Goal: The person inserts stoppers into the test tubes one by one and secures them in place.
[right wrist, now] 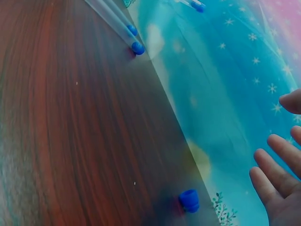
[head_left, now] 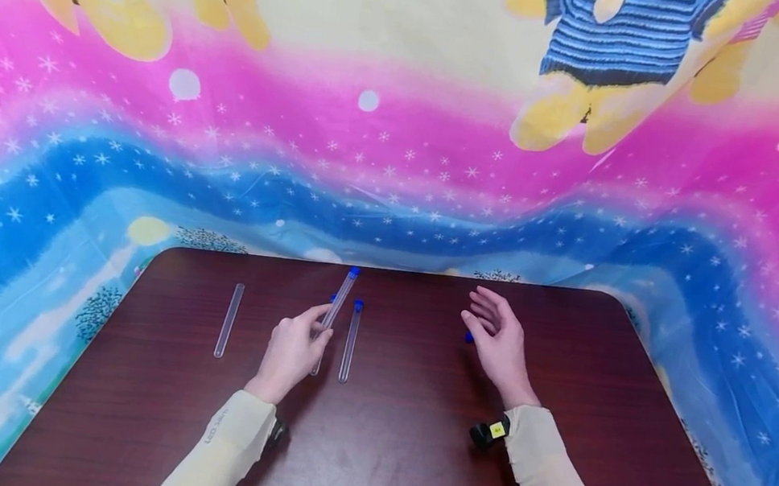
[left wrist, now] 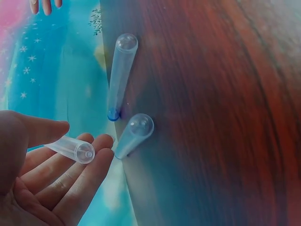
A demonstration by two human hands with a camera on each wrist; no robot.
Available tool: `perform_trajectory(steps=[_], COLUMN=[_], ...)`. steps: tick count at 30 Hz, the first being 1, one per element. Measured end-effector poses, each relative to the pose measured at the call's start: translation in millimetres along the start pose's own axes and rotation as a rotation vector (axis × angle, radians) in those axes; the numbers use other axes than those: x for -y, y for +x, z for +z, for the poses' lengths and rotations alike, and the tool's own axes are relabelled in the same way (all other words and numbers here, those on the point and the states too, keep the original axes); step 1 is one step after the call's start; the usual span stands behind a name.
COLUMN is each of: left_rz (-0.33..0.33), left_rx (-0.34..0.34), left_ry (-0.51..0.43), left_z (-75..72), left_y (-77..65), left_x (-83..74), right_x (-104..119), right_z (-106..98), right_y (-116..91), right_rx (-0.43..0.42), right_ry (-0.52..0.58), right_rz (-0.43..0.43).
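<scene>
My left hand (head_left: 290, 351) pinches a clear test tube (head_left: 341, 299) with a blue cap between thumb and fingers, raised above the table and tilted. In the left wrist view the rounded end of this held tube (left wrist: 80, 150) points toward the camera. Just beside it lie two more capped tubes, one test tube (head_left: 351, 344) fully in sight and another partly hidden behind the left hand, its blue cap (right wrist: 132, 30) visible in the right wrist view. My right hand (head_left: 499, 344) hovers with relaxed, empty fingers near a loose blue cap (right wrist: 189, 201) on the table.
An uncapped clear tube (head_left: 229, 321) lies on the left part of the dark wooden table (head_left: 378, 452). Behind the table's far edge hangs a printed cloth (head_left: 414, 165) in pink and blue, which also runs along both sides.
</scene>
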State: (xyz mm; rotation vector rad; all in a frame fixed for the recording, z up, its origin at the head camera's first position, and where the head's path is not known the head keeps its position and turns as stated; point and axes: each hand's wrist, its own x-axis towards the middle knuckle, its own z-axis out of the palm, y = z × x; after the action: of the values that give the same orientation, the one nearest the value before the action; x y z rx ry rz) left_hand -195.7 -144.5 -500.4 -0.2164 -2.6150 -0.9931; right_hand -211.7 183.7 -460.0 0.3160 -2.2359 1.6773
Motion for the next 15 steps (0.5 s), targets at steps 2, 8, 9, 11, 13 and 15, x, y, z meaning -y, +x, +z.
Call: perform_trajectory(steps=[2,8,9,11,13,15], left_rz=[-0.002,-0.018,-0.021,-0.025,-0.022,-0.020], left_rx=[-0.005,-0.009,-0.009,-0.009,-0.017,-0.029], left_ry=[-0.002,0.000,-0.002,-0.010,-0.011,-0.005], left_z=[-0.3,-0.8,-0.9,-1.1,-1.0,-1.0], left_y=[-0.5,-2.5,-2.7,-3.1,-3.2,-3.0], left_x=[1.8,6.0,6.5,7.6,9.0,10.6], right_x=[-0.9,-2.7,-3.1,-5.1,-10.5,-20.9], right_z=[-1.6,-4.4,-4.5,-4.0,-3.3,-2.8], right_y=[-0.7,-3.2,-3.6,-4.0,-3.5,-2.2], right_rx=[-0.001,0.001,0.003,0.004,0.002,-0.005], right_ry=[-0.001,-0.006,-0.010,-0.011,-0.009,-0.007], right_rz=[0.009,0.021,0.024,0.034,0.041,0.043])
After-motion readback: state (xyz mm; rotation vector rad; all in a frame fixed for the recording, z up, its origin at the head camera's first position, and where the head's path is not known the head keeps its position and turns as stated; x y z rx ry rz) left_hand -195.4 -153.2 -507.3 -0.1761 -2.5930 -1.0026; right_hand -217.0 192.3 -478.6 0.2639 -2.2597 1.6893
